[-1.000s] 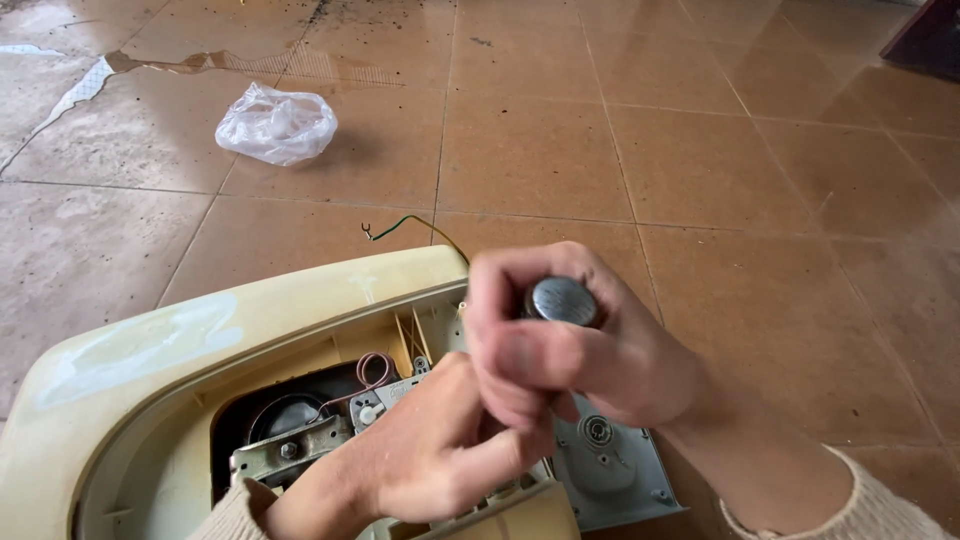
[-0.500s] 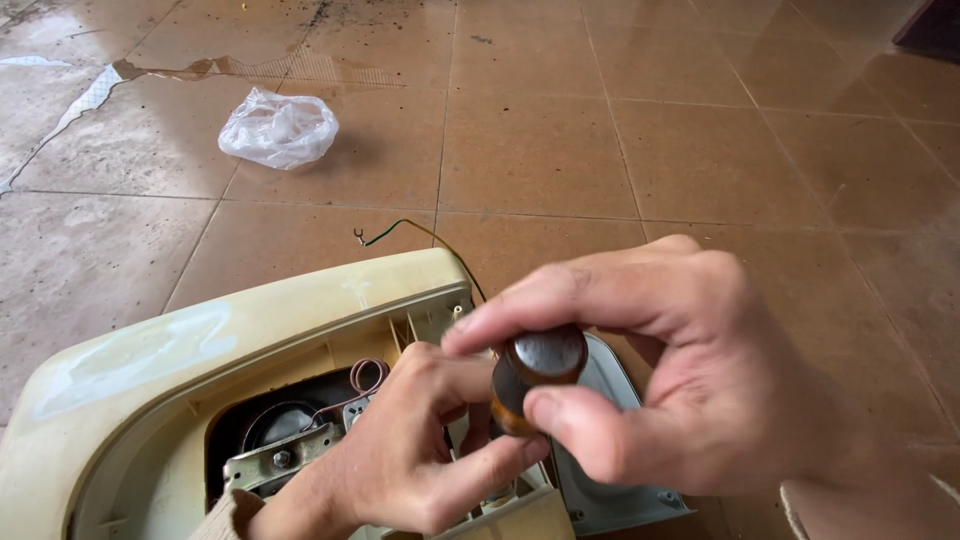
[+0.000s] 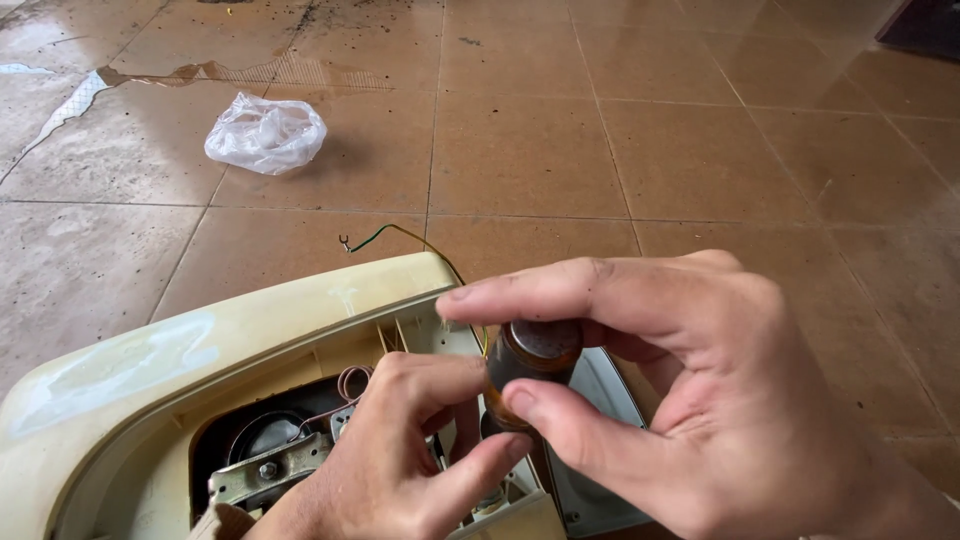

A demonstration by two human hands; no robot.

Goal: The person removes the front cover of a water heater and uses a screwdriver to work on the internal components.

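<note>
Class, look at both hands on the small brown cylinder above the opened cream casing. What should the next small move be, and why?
Probably lift the brown cylinder gently straight up and check the wires. The right hand pinches it between thumb and forefinger, the left hand steadies it from below, and a thin yellow-green wire runs past it from the cream casing, so a tug could strain the wire.

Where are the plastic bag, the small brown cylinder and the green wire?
plastic bag (image 3: pixel 265 133), head view, middle of the crumpled clear plastic.
small brown cylinder (image 3: pixel 538 350), head view, upper side below its grey top.
green wire (image 3: pixel 385 232), head view, its stretch over the floor tiles.
</note>
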